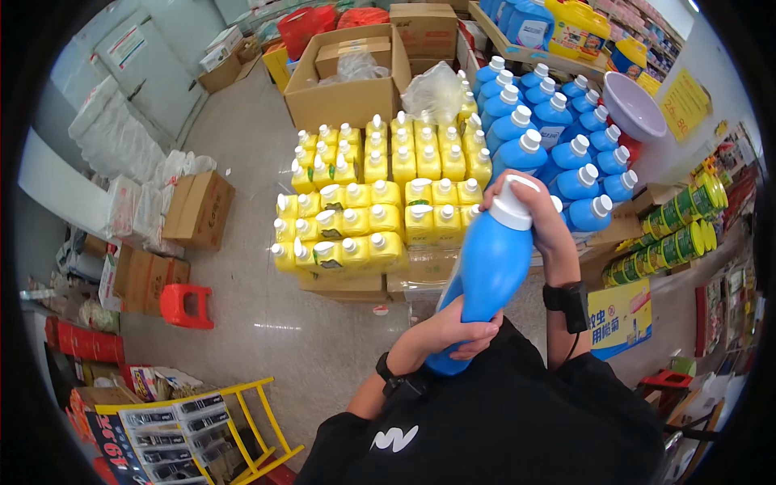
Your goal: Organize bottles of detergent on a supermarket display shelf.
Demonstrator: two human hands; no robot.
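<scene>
A large blue plastic bottle (494, 267) with a white screw cap (514, 203) is held tilted in front of my body. My left hand (451, 332) wraps around its lower part. Around the cap and neck, my right hand (538, 209) is closed, with fingers on both sides. The label side of the bottle is mostly turned away from view. Just beyond my right hand stand rows of similar blue bottles (573, 182) with white caps. To their left are many yellow bottles (370, 218) with white tops, grouped in blocks on cardboard cartons (342, 285).
An open cardboard box (339, 97) stands behind the yellow bottles. A lilac basin (635, 107) leans beside the blue ones. On the left are a red plastic stool (187, 305) and cartons (199, 209). A yellow rack (260, 418) stands at lower left; green-and-yellow tubs (682, 209) are stacked at right.
</scene>
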